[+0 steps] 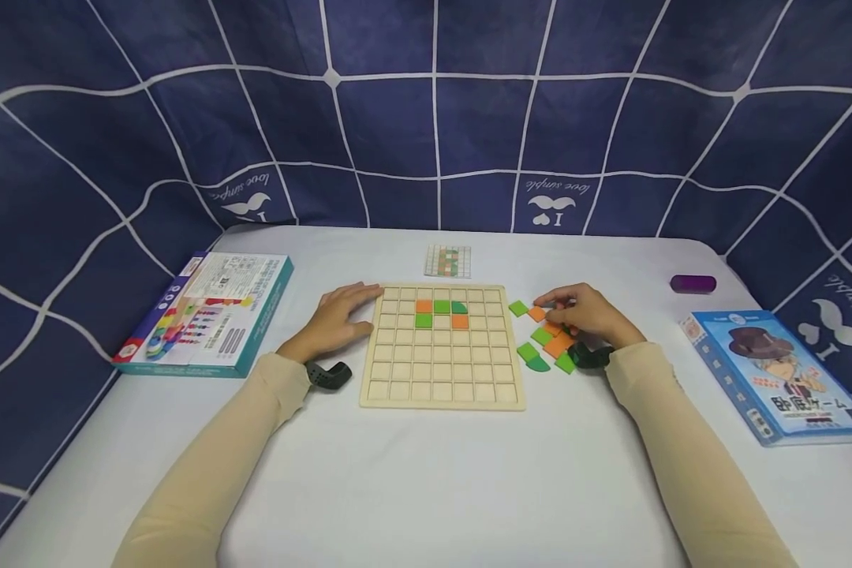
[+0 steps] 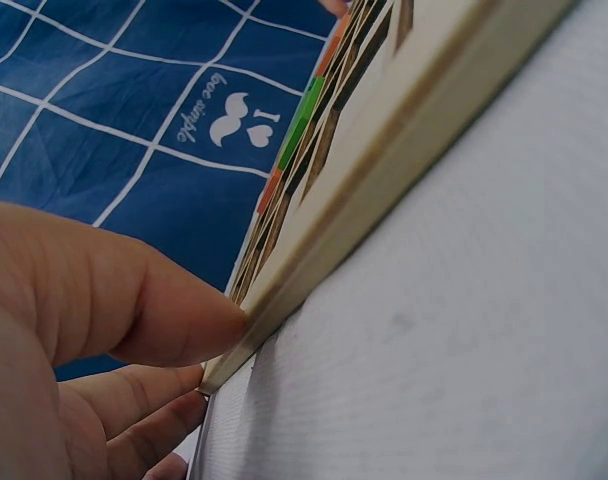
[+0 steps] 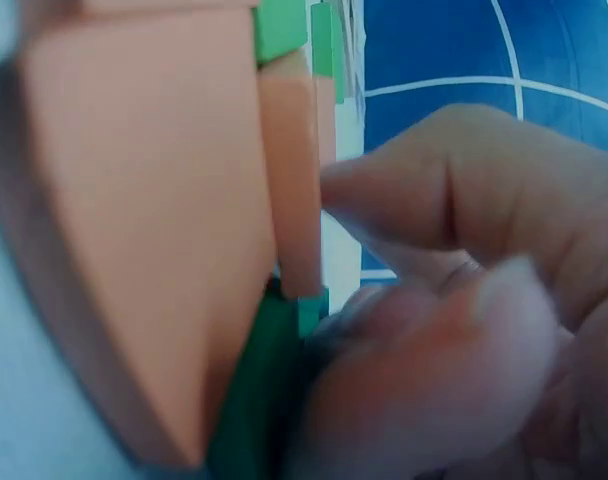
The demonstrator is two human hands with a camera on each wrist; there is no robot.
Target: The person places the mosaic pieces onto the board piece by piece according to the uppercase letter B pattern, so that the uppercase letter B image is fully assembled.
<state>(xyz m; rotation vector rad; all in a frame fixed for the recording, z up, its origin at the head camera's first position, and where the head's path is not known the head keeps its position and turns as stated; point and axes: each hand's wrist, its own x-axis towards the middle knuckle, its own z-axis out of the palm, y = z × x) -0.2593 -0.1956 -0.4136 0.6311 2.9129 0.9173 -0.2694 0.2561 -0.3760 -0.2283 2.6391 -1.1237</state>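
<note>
My left hand (image 1: 336, 319) rests at the left edge of a square wooden grid board (image 1: 443, 393). In the left wrist view its thumb (image 2: 184, 315) touches the board's side near a corner. On the board's upper rows lie orange squares (image 1: 424, 305), green squares (image 1: 442, 307) and a dark green rounded piece (image 1: 459, 308). My right hand (image 1: 588, 310) is over loose pieces right of the board. In the right wrist view its index finger (image 3: 404, 195) reaches to the edge of an orange piece (image 3: 294, 185), with the thumb (image 3: 434, 370) apart from it.
A small pattern card (image 1: 448, 261) lies behind the board. Loose green squares (image 1: 528, 352) and orange pieces (image 1: 558, 345) spread beside its right edge. A toy box (image 1: 209, 312) lies on the left, a blue game box (image 1: 781, 375) and a purple cylinder (image 1: 693, 284) on the right.
</note>
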